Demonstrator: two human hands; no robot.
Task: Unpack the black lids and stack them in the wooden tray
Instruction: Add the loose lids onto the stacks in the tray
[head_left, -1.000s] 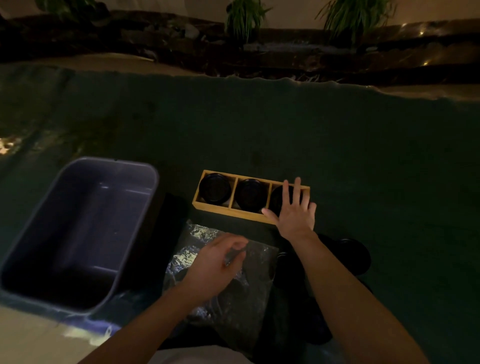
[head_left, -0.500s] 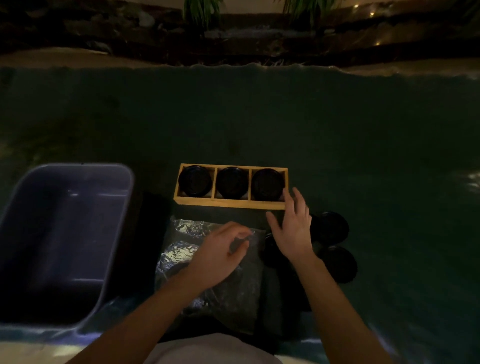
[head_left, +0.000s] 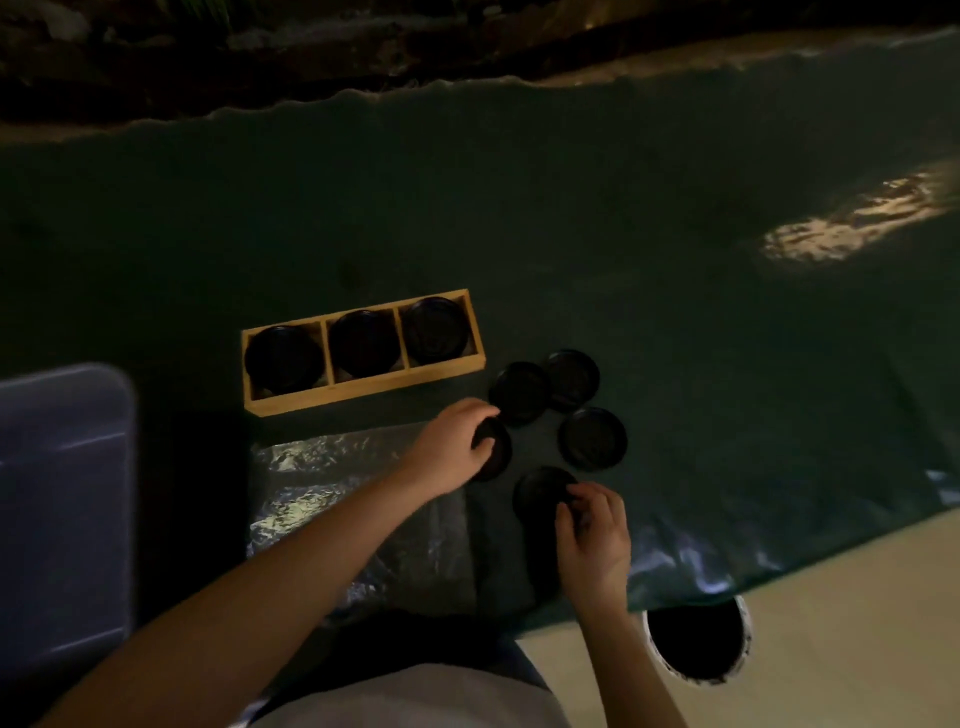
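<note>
A wooden tray (head_left: 363, 391) with three compartments lies on the dark green cloth, and each compartment holds black lids (head_left: 363, 343). Right of the tray, several loose black lids (head_left: 592, 439) lie on the cloth. My left hand (head_left: 454, 447) is curled over one black lid (head_left: 497, 451), gripping its edge. My right hand (head_left: 595, 535) pinches the near edge of another black lid (head_left: 540, 491). A crinkled clear plastic bag (head_left: 332, 499) lies flat under my left forearm.
A blue plastic bin (head_left: 62, 509) stands at the left edge. The green cloth (head_left: 571, 249) covers the table, ending at the near right where pale tabletop shows. A round white-rimmed hole (head_left: 696, 642) sits in that tabletop. Dark rocks lie beyond the far edge.
The view swung right and down. My left hand left the plastic bag and closed on a loose lid. My right hand came back from the tray and took hold of another lid.
</note>
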